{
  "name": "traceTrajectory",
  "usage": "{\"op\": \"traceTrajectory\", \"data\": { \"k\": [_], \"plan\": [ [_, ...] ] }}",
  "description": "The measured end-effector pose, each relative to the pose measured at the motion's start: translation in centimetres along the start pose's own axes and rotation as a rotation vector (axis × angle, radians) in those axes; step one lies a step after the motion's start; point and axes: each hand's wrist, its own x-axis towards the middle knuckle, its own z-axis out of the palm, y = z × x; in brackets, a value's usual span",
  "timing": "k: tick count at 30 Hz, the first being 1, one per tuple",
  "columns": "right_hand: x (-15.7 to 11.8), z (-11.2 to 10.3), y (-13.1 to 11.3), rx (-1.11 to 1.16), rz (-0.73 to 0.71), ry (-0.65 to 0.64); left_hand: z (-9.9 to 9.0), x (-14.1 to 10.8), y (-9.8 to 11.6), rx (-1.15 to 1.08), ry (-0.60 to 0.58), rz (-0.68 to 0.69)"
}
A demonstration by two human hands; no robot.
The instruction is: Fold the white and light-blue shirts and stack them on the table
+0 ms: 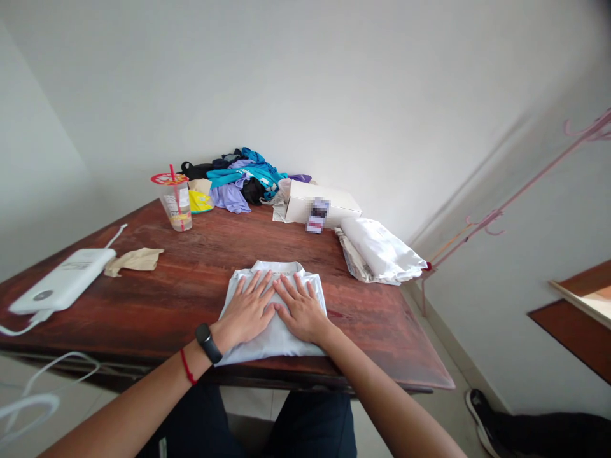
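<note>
A folded light-grey shirt [281,343] lies at the front edge of the wooden table, its collar on the far side. My left hand [247,308] rests flat on the shirt's left half with the fingers spread. On the right half lies my right hand [301,306], also flat, its fingers stretched toward the collar. The two hands nearly meet in the middle of the shirt. Neither one grips anything. Parts of the shirt front are hidden under the palms.
On the dark wooden table [191,286] are a white power bank [64,280] with a cable, brown paper [136,261], a plastic cup [176,202], a clothes heap [248,175], a white box [329,200] and white plastic packages [382,249]. A pink coat stand [491,219] leans right.
</note>
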Motion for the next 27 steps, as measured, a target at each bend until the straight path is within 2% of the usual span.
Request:
{"op": "traceTrajectory", "data": {
  "k": [9,20,23,27],
  "plan": [
    [-1.5,-0.5,0.1,-0.045,-0.005,-0.009,-1.1,-1.3,-0.4,-0.020,-0.048,0.001],
    [-1.6,-0.4,0.1,-0.080,0.010,-0.033,-2.4,-1.4,0.1,-0.007,-0.072,-0.077],
    [-2.9,-0.7,0.2,-0.081,0.010,-0.047,-2.6,-2.4,-0.6,-0.012,-0.072,-0.110],
    [-4.8,-0.9,0.7,-0.065,0.016,-0.073,-3.0,-5.0,-0.9,-0.008,-0.064,-0.129]
  ]
}}
